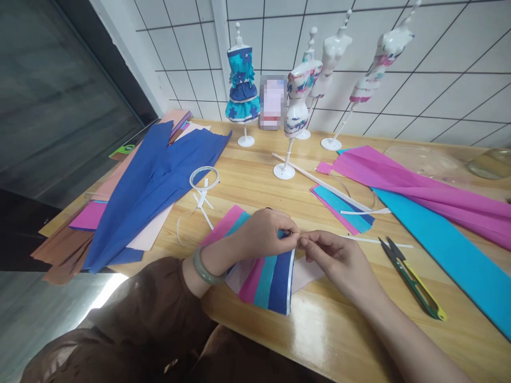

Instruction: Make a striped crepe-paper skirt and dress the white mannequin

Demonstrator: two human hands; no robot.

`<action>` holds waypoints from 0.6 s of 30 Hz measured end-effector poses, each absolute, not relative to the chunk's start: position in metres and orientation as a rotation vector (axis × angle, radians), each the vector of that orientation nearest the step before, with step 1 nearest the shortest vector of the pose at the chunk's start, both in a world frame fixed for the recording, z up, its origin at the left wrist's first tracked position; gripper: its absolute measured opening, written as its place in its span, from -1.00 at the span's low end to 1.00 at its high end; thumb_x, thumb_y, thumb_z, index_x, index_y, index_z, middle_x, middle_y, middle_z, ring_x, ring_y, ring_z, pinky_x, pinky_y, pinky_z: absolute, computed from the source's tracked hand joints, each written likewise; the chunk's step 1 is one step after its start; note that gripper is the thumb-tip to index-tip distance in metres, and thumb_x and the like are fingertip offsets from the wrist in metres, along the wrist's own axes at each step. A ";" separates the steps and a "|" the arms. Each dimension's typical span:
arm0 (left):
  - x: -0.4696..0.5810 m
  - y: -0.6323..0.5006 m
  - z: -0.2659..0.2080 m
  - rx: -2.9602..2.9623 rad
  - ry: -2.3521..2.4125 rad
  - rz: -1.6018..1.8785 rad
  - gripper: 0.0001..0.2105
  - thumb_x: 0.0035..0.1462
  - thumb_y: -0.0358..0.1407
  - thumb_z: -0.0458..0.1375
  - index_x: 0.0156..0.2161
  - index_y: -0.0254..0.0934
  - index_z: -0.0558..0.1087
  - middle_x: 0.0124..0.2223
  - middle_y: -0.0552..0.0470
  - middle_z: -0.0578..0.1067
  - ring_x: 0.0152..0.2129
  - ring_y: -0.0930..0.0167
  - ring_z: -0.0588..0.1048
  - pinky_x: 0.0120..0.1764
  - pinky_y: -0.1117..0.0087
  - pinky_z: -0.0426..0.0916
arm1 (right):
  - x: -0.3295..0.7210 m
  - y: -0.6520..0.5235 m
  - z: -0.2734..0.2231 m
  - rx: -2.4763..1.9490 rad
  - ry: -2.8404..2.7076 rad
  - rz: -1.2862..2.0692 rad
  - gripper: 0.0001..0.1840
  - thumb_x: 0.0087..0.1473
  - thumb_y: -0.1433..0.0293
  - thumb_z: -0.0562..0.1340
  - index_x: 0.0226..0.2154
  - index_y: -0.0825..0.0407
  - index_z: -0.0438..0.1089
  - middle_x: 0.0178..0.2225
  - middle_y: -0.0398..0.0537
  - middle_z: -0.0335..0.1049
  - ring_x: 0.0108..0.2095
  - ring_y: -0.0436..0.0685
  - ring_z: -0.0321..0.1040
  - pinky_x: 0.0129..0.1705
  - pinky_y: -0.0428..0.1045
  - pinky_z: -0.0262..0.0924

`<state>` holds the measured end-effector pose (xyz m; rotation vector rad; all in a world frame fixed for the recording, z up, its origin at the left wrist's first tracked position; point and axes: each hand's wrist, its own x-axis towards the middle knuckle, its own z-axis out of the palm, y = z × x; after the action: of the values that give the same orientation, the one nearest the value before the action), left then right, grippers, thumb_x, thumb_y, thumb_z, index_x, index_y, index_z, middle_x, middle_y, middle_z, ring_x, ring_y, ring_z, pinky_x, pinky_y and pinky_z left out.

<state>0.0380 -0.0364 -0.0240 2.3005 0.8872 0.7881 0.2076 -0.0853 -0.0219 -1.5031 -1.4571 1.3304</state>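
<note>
A striped piece of crepe paper in pink, turquoise and dark blue lies near the table's front edge, a white strip running along its right side. My left hand, with a green bangle at the wrist, pinches the top right corner of this piece. Close against those fingertips, my right hand is closed in a pinch by the end of the white strip. Whatever it holds is too small to make out. Under the striped piece, a pale pink sheet sticks out to the right.
Yellow-green thread snips lie right of my hands. A tape roll and blue crepe paper are to the left. Several dress-form stands, one dressed in blue, stand at the back. Pink and turquoise paper cover the right side.
</note>
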 end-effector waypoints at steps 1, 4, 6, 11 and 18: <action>0.038 -0.036 -0.024 2.313 0.885 0.787 -0.85 0.00 -0.41 0.08 -0.48 -0.34 0.49 -0.48 0.04 0.51 -0.51 0.51 0.44 -0.39 0.51 0.24 | 0.208 -0.085 -0.022 -1.506 -1.464 1.338 -0.68 -0.02 0.16 0.22 -0.42 0.11 0.43 -0.59 -0.16 0.29 -0.54 -0.01 0.18 -0.51 -0.10 0.06; 0.037 -0.036 -0.024 2.377 0.898 0.790 -0.85 0.01 -0.41 0.08 -0.47 -0.32 0.50 -0.47 0.04 0.52 -0.50 0.51 0.44 -0.38 0.50 0.23 | 0.208 -0.085 -0.018 -1.495 -1.472 1.370 -0.69 0.00 0.18 0.19 -0.40 0.10 0.42 -0.58 -0.15 0.31 -0.51 0.02 0.22 -0.47 -0.09 0.10; 0.037 -0.037 -0.024 2.442 0.925 0.784 -0.84 0.01 -0.40 0.07 -0.47 -0.30 0.50 -0.47 0.05 0.52 -0.50 0.50 0.44 -0.38 0.48 0.21 | 0.208 -0.084 -0.016 -1.473 -1.477 1.387 -0.70 0.01 0.19 0.17 -0.39 0.09 0.41 -0.57 -0.14 0.31 -0.48 0.03 0.24 -0.43 -0.08 0.11; 0.039 -0.041 -0.022 2.574 0.955 0.760 -0.81 0.04 -0.38 0.04 -0.51 -0.28 0.48 -0.51 0.07 0.49 -0.51 0.49 0.41 -0.37 0.43 0.17 | 0.208 -0.082 -0.015 -1.536 -1.492 1.351 -0.68 0.02 0.16 0.17 -0.51 0.08 0.36 -0.61 -0.17 0.25 -0.55 -0.02 0.16 -0.50 -0.10 0.02; 0.040 -0.043 -0.020 2.620 0.957 0.758 -0.80 0.03 -0.40 0.02 -0.52 -0.28 0.45 -0.51 0.08 0.49 -0.53 0.50 0.40 -0.37 0.42 0.16 | 0.208 -0.082 -0.019 -1.554 -1.471 1.340 -0.67 0.01 0.16 0.17 -0.52 0.09 0.37 -0.62 -0.17 0.25 -0.57 -0.03 0.16 -0.52 -0.11 0.00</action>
<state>0.0404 -0.0426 -0.0199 2.6202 0.9573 0.7576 0.2083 -0.0823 -0.0191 -1.5541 -1.4712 1.3398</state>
